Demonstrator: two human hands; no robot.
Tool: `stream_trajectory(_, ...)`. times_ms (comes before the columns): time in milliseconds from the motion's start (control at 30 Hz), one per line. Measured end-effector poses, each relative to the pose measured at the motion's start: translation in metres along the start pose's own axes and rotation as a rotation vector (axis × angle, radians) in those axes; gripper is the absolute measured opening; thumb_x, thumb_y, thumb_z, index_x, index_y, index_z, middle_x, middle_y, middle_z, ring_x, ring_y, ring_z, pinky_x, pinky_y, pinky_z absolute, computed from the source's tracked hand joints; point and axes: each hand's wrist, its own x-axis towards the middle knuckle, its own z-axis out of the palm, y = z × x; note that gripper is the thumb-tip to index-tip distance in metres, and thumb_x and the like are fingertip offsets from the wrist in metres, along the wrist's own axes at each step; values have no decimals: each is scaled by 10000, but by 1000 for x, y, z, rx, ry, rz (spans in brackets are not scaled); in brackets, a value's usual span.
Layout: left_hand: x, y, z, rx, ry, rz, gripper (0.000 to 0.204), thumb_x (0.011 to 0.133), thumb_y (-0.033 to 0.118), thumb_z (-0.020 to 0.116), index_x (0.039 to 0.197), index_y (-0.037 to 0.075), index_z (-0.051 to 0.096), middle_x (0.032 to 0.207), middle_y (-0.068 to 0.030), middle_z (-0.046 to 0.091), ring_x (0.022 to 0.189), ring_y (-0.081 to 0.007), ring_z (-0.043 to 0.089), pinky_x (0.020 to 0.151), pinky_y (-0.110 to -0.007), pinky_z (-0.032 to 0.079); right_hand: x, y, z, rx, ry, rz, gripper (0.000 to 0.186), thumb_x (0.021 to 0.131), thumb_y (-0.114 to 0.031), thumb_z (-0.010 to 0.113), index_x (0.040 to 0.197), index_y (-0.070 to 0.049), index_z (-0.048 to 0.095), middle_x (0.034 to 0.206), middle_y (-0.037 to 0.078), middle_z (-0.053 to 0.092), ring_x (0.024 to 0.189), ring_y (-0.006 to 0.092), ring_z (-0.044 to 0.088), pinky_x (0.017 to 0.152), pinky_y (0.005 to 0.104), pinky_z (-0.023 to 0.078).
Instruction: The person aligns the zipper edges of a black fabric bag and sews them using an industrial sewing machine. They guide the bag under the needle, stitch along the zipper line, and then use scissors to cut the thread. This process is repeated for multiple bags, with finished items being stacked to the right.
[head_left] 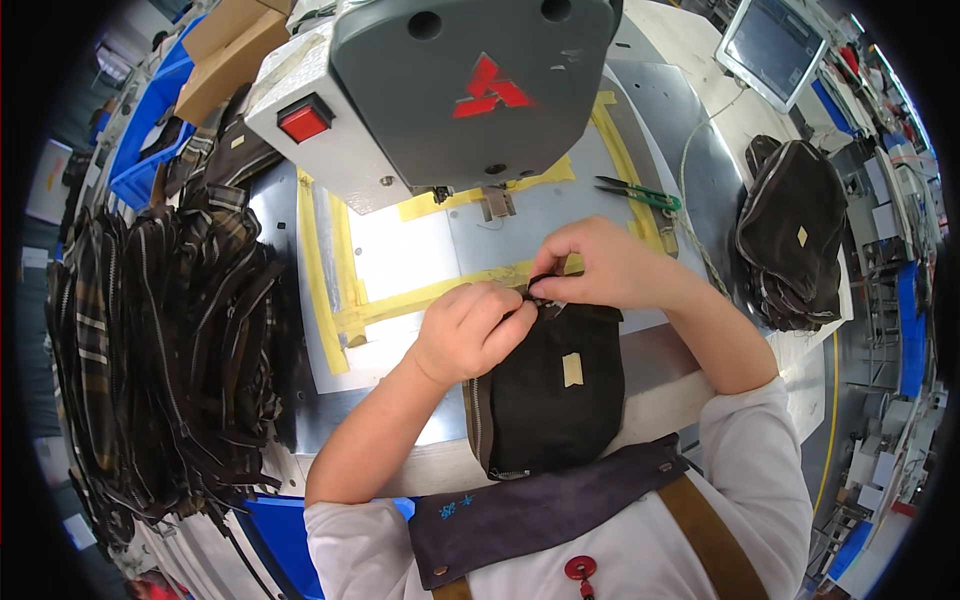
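Observation:
A dark brown zippered fabric pouch [540, 400] lies at the table's front edge, close against my body. A zipper runs down its left side, and a small pale yellow tape piece [572, 369] sticks to its face. The fingers of my left hand [472, 330] are closed on the pouch's far edge. Beside it, thumb and forefinger of my right hand [600, 268] pinch a small black fabric strip [541, 283] at that same edge. The fingertips partly hide the join between strip and pouch.
A grey sewing machine head [470, 100] with a red switch [304, 119] overhangs the metal plate, framed by yellow tape [430, 300]. Green-handled thread snips [640, 194] lie right. Zippered pieces [165, 340] heap at left; more pouches [795, 230] stack at right, below a screen [772, 48].

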Motion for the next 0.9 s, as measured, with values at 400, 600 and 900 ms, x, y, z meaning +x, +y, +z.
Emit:
stream_trajectory(400, 2, 0, -3, 4, 1, 89, 223, 626, 75, 713, 844, 60, 666, 781, -32, 565, 640, -164, 578, 510, -266, 458, -6, -3, -1, 43, -48, 0, 211, 781, -183, 750, 860, 8, 703, 759, 105, 682, 701, 174, 634, 656, 299, 492)
stream_trajectory(600, 3, 4, -7, 29, -14, 86, 223, 646, 72, 713, 866, 64, 677, 802, -25, 569, 647, -160, 582, 515, -266, 462, -9, -5, 2, 106, -55, 28, 209, 774, -165, 742, 849, 23, 692, 762, 109, 680, 694, 168, 629, 647, 300, 498)
stream_trajectory(900, 3, 3, 7, -109, -176, -202, 244, 643, 47, 752, 859, 74, 642, 825, -35, 584, 677, -194, 607, 530, -298, 485, -5, 11, 20, -173, 126, -54, 206, 837, -203, 611, 843, -12, 687, 786, 116, 667, 762, 305, 633, 722, 377, 489)
